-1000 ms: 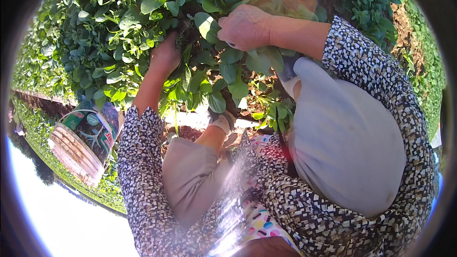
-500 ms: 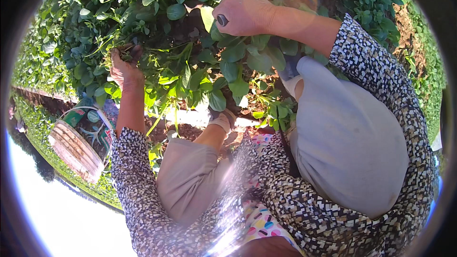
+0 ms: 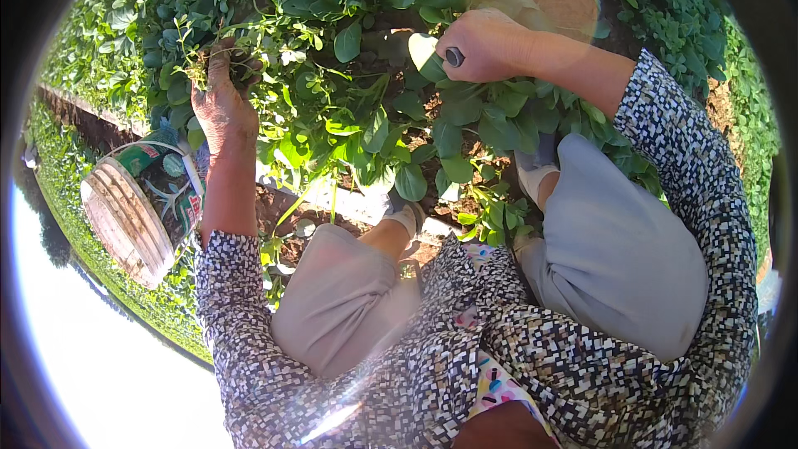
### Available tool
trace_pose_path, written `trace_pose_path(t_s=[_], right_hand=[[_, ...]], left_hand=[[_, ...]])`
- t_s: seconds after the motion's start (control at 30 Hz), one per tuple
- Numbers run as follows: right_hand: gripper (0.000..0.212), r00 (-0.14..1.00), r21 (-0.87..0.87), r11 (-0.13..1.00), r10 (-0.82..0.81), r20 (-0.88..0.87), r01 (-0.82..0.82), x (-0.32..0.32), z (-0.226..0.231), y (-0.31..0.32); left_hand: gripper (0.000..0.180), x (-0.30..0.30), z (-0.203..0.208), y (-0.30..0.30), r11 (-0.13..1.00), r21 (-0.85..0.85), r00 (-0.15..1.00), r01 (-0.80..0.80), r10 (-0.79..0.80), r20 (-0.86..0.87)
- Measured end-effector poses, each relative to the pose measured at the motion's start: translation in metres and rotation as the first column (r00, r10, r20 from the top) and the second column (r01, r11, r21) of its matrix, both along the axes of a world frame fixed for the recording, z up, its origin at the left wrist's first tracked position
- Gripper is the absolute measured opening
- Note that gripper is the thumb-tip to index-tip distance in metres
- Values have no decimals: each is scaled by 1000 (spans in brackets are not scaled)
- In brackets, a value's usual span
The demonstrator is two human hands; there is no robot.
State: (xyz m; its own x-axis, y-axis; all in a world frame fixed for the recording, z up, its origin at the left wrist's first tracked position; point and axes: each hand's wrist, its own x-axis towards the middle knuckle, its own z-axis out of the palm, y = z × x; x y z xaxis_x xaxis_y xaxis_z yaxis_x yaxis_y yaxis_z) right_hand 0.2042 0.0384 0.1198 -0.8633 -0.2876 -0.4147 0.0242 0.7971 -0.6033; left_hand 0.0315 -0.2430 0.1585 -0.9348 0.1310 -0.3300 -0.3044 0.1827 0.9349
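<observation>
My left hand (image 3: pixel 224 108) is closed around a tuft of small weeds (image 3: pixel 196 71), whose thin stems and leaves stick out past the fingers. It is raised just above the leafy green plants (image 3: pixel 357 129). Farther right, my right hand (image 3: pixel 484 46) makes a fist around a tool handle (image 3: pixel 455 56). Only the handle's dark round end shows; the rest of the tool is hidden by the hand and leaves. Broad leaves lie right below and beside this fist.
At left, a ribbed whitish bucket (image 3: pixel 125 220) with a green printed side lies tilted among greenery. My shoes (image 3: pixel 407 218) rest on brown soil at the plants' near edge, beside a pale strip (image 3: pixel 353 204). Dense foliage fills the far side.
In the picture both hands and the plants sit farther right, and the view has shifted. My left hand has risen a little with the weeds; my right fist still grips the handle.
</observation>
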Motion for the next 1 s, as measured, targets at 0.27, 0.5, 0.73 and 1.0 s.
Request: trace_pose_path(t_s=[0.27, 0.5, 0.73, 1.0], right_hand=[[15, 988, 22, 988, 155, 12, -155, -38, 3, -11], [16, 997, 44, 996, 79, -2, -79, -15, -11, -18], [15, 983, -4, 996, 94, 156, -94, -43, -8, -41], [18, 985, 61, 984, 167, 48, -170, -43, 28, -1]], left_hand=[[47, 20, -40, 41, 191, -795, 590, 576, -770, 242], [51, 35, -67, 54, -348, -702, 225, 621, -779, 585], [35, 39, -92, 35, -281, -737, 287, 614, -791, 540], [33, 45, -95, 11, -90, -747, 373, 659, -824, 427]])
